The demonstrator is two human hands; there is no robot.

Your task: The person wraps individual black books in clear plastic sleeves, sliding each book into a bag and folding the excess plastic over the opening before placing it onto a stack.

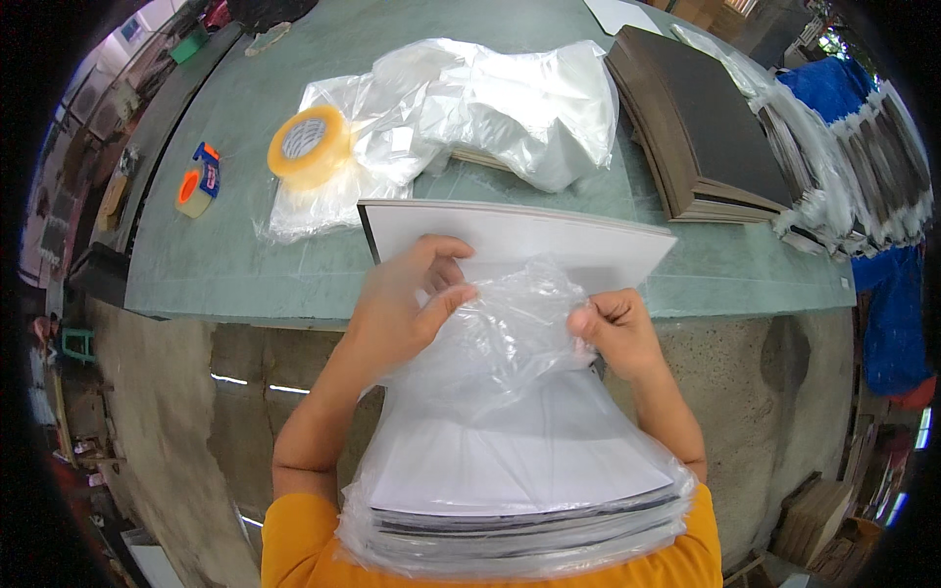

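A clear plastic bag (510,392) holds a stack of flat white-faced sheets or boards with dark edges, its closed end against my body. Its loose mouth bunches up between my hands. My right hand (619,331) pinches the bag's edge with thumb and fingers. On the other side, my left hand (402,299) is slightly blurred, thumb and forefinger apart, the thumb next to the film. Just beyond my fingers, a white panel with a dark left edge (549,233) stands tilted up at the table's near edge; its join to the bagged stack is hidden by film.
The green table (225,265) carries a large tape roll (311,145) on a pile of clear plastic bags (500,103). A small orange-and-blue tape dispenser (201,181) lies left. At right are a stack of dark boards (701,118) and several plastic-wrapped bundles (843,167).
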